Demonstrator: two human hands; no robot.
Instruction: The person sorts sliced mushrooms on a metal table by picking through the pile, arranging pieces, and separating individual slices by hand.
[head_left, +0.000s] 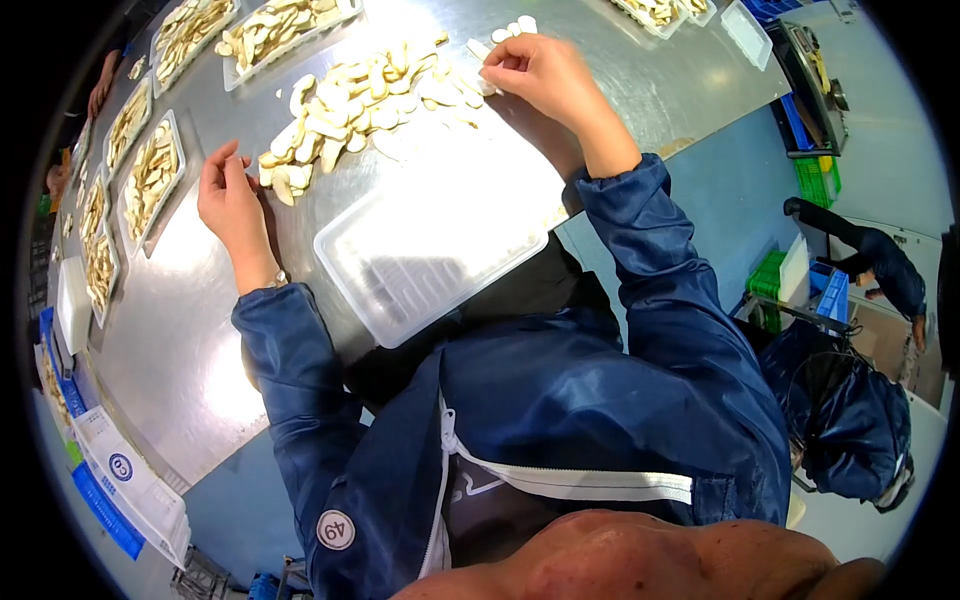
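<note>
A loose pile of pale sliced pieces, which look like mushroom slices (pixel 345 110), lies on the steel table between my hands. My left hand (pixel 230 205) rests at the pile's left edge, fingers loosely bent and apart, with no slice visible in it. At the pile's right end, my right hand (pixel 545 80) has thumb and fingertips pinched together at a pale slice; its fingers partly cover the piece. In front of my body sits a clear plastic tray (pixel 385 315) at the table's edge, its upper part washed out by glare.
Filled trays stand at the left, including one tray (pixel 178 180), and along the back, including another tray (pixel 235 80). A white crate (pixel 125 460) is at lower left. Another person (pixel 885 265) bends near green and blue crates at right. A co-worker's hand (pixel 100 95) shows far left.
</note>
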